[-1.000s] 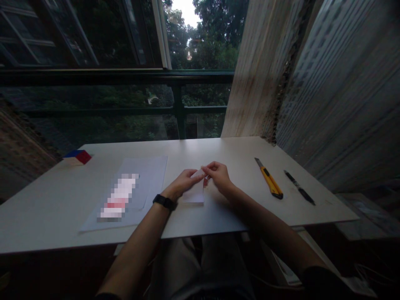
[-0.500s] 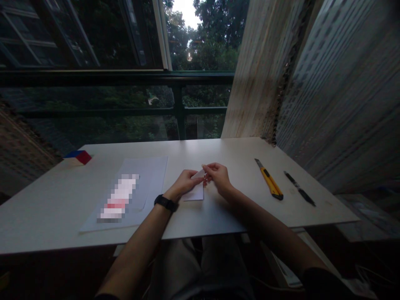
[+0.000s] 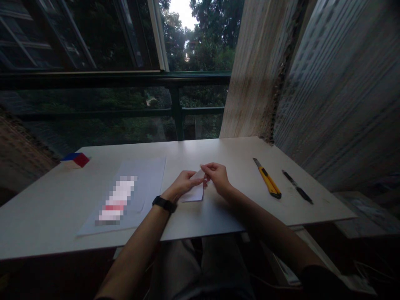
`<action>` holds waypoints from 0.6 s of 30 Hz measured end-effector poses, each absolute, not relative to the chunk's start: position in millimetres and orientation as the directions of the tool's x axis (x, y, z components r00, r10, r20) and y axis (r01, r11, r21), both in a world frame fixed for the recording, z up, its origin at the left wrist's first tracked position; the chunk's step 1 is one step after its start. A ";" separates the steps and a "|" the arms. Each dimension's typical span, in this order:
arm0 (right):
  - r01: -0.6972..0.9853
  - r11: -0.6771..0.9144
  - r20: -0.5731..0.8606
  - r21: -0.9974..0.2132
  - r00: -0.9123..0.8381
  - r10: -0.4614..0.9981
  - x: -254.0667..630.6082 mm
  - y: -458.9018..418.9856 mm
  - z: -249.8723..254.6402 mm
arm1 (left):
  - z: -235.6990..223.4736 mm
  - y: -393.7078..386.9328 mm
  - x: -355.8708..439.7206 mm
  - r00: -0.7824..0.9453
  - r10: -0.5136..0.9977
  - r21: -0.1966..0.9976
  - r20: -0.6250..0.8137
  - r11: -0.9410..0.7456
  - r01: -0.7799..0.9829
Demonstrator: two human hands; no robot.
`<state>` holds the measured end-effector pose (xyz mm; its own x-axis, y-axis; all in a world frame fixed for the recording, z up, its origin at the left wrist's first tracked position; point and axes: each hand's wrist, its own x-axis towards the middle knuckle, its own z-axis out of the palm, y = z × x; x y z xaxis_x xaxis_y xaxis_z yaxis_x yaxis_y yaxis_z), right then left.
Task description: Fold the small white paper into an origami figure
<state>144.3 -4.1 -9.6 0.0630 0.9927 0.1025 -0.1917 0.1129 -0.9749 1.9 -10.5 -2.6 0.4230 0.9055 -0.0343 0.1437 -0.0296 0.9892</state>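
Head view shows little change over the last second: both hands keep to the same piece of paper (image 3: 193,195), whose near edge now sits slightly closer to the fingers than it did. The left hand (image 3: 184,183) is grasping the paper from its left side, thumb laid across the face. The right hand (image 3: 218,177) is grasping too, thumb and forefinger pinching the far corner, with its other fingers curled below, close by the right edge. Whether those lower fingers touch the paper cannot be told, nor whether the part between the two thumbs is a folded flap.

The paper is near the middle of the worktop (image 3: 234,156), between the sheets (image 3: 153,179) and the cutter (image 3: 268,182); whether it rests on the surface or is held just above it is unclear. With both grips kept and only that small shift, this looks like fine, steady work at the far end of the paper.

Everything else lies as it did, the slight slide across the picture seeming to come from the camera. The cutter has its blade out, the pen (image 3: 297,187) beyond it to the right. A masked patch (image 3: 117,200) covers part of the sheets, and the block (image 3: 76,161) stands at the far left.
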 end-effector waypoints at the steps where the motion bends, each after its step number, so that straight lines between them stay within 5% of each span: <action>1: -0.186 0.112 0.102 -0.976 0.060 0.993 144.3 -4.2 -9.2 | -2.6 -10.7 1.9 0.421 0.906 0.990 -0.036 -0.026 0.142; 18: -0.117 0.170 0.163 -0.978 0.073 0.984 144.3 -5.9 -6.0 | -9.7 -8.1 1.8 0.374 0.927 0.970 0.024 -0.112 0.217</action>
